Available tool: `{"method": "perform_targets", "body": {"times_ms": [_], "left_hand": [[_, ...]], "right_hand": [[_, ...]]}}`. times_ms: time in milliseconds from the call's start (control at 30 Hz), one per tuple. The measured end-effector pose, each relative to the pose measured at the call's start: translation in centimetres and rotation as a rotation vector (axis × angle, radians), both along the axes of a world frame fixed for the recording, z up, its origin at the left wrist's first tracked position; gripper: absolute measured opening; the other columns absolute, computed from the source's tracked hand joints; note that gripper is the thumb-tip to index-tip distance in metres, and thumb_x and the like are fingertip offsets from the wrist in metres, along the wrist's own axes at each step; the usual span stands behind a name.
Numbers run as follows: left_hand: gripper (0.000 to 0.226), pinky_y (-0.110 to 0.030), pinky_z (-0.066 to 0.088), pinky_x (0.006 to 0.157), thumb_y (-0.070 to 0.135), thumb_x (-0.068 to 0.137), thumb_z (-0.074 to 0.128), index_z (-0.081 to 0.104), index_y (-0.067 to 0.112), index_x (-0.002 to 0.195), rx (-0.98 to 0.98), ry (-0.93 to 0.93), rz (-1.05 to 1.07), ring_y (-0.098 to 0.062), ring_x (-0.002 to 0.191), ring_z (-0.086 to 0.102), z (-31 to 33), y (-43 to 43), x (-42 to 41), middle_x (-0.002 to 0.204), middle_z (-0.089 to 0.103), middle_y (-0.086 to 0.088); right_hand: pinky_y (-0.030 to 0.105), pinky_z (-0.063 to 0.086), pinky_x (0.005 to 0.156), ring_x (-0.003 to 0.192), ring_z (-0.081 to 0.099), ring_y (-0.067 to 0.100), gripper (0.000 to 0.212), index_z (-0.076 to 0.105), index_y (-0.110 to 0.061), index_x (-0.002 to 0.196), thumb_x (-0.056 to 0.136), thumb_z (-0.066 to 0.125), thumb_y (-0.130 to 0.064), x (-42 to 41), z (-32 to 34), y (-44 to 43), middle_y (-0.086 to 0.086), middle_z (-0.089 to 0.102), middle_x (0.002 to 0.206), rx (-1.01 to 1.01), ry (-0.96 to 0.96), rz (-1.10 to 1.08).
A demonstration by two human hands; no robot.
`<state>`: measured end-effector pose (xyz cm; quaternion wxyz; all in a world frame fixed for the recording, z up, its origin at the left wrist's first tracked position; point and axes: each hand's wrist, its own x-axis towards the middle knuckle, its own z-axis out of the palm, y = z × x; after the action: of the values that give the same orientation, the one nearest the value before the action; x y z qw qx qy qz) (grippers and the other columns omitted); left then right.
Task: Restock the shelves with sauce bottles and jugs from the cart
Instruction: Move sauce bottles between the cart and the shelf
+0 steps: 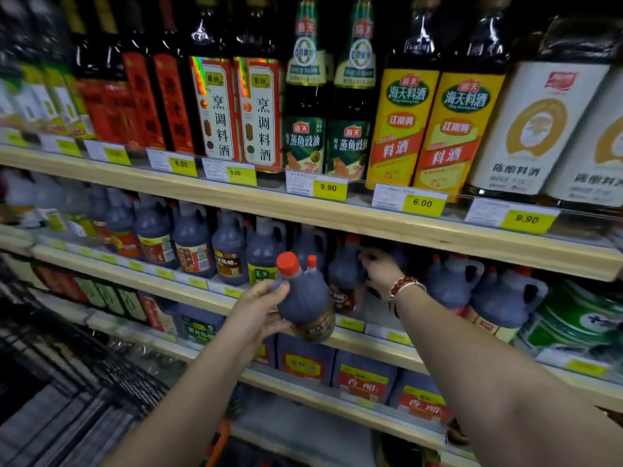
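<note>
Fingers point(269, 291) of the left hand point(256, 311) wrap a dark, red-capped jug point(303, 298); right hand's point(381, 267) grip unclear.

The tall bottles point(259, 96) on the top shelf point(303, 210) lose their caps to the upper edge. At far left, the blurred bottles point(37, 96) have unreadable labels. The right hand point(381, 267) reaches between jugs point(347, 274), its fingertips hidden in shadow, so its grip cannot be told. The cart point(77, 358) is cut off at lower left. The small print on the price tags point(317, 185) is illegible.
</note>
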<state>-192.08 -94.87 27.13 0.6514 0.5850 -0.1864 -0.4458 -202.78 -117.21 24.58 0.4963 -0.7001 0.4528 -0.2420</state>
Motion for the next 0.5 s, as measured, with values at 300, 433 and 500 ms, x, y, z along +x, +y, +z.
{"method": "perform_targets", "body": {"times_ms": [300,433,500], "left_hand": [[0.011,-0.052,0.050,0.094,0.020,0.095,0.052,0.059,0.015,0.089,0.073,-0.065,-0.086,-0.038,0.101,0.062,0.6,-2.2,-2.1,0.095,0.064,-0.002],[0.011,-0.036,0.056,0.078,0.018,0.096,0.050,0.058,0.015,0.088,0.024,-0.102,-0.115,-0.025,0.090,0.065,0.7,-3.7,-4.5,0.091,0.065,0.002],[0.010,-0.034,0.055,0.081,0.017,0.095,0.050,0.056,0.015,0.087,-0.027,-0.083,-0.118,-0.021,0.092,0.064,0.5,-4.8,-6.2,0.094,0.066,0.000]], "right_hand": [[0.040,0.039,0.093,0.099,0.047,0.024,0.029,0.050,-0.001,0.116,0.086,0.049,-0.001,-1.8,-4.7,0.2,0.014,0.052,0.106,0.140,-0.240,-0.258],[0.032,0.039,0.075,0.083,0.050,0.024,0.019,0.054,-0.015,0.091,0.087,0.046,0.002,-5.4,-6.7,4.5,0.013,0.055,0.092,0.216,-0.289,-0.415],[0.038,0.042,0.075,0.085,0.052,0.026,0.020,0.054,-0.022,0.086,0.090,0.044,-0.006,-6.7,-6.8,6.1,0.016,0.058,0.094,0.266,-0.318,-0.427]]}}
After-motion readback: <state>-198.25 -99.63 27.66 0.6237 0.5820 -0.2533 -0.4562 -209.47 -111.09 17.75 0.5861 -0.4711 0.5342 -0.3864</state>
